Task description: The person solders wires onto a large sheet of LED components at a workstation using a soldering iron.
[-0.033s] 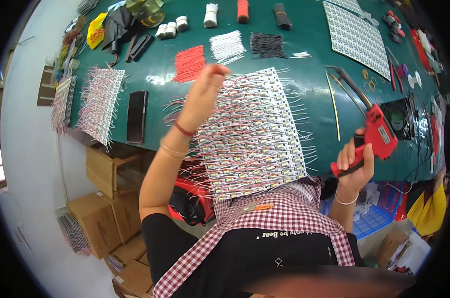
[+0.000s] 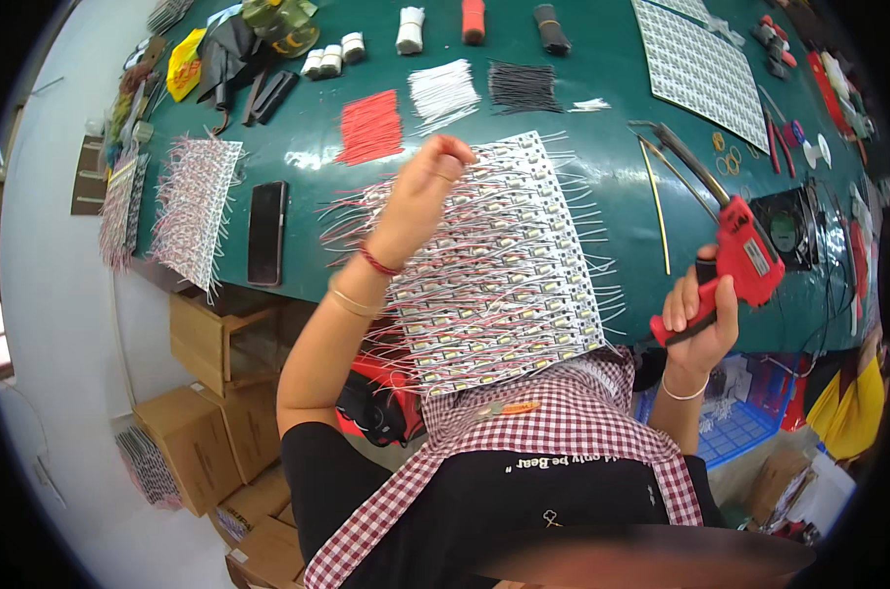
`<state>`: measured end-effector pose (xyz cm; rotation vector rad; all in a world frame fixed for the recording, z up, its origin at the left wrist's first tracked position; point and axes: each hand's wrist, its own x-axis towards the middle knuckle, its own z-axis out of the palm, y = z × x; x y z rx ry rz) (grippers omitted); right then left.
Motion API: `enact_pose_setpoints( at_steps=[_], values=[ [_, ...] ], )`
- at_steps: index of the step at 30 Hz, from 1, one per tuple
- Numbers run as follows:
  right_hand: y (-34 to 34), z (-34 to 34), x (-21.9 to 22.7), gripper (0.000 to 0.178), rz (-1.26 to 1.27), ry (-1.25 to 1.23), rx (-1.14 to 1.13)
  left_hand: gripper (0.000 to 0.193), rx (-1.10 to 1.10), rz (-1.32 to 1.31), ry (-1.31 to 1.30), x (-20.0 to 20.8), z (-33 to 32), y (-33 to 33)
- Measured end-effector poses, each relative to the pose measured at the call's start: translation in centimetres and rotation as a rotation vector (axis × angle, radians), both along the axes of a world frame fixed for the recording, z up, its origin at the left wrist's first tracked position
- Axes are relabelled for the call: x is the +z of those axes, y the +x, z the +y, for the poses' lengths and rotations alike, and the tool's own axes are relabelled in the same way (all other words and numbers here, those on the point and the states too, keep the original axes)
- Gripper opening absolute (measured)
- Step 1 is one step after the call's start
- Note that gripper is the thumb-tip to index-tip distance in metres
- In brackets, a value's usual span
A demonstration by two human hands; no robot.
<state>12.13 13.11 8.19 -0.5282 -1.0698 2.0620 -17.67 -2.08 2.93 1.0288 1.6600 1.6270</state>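
Note:
My right hand (image 2: 702,319) grips the handle of a red trigger-type soldering gun (image 2: 749,253), its metal tip pointing up and to the left over the table. In front of me lies a panel of small white circuit boards (image 2: 504,265), bristling with thin red and white wires along its rows and both sides. Over the panel's far left part is my left hand (image 2: 420,196), fingers curled together. Whatever those fingers pinch, if anything, is too small to make out. Beyond the panel are flat piles of red wires (image 2: 370,128), white wires (image 2: 443,95) and black wires (image 2: 525,88).
A phone (image 2: 267,233) and a wired panel (image 2: 198,211) lie to the left. Bundled wires (image 2: 411,31) stand at the back. At the far right are another board panel (image 2: 705,79) and a black device (image 2: 786,231). A thin yellow stick (image 2: 656,211) lies beside the soldering gun.
My left hand has shifted a little to the right over the panel, its fingers still curled. My right hand keeps hold of the soldering gun, with almost no movement.

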Motion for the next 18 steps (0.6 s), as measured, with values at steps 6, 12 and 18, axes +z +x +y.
enact_pose_setpoints(
  at_steps=[6, 12, 18],
  values=[
    [-0.7, -0.5, 0.7, 0.040, -0.014, 0.017, 0.034, 0.014, -0.192, -0.058, 0.064, -2.2, 3.8, 6.7],
    [-0.3, -0.5, -0.2, 0.036, -0.049, -0.030, -0.009, 0.015, -0.177, -0.049, -0.007, -3.6, 4.3, 8.6],
    [-1.6, -0.7, -0.5, 0.036, -0.091, -0.016, 0.029, 0.016, -0.240, 0.035, -0.049, -3.3, 3.7, 8.5]
  ],
)
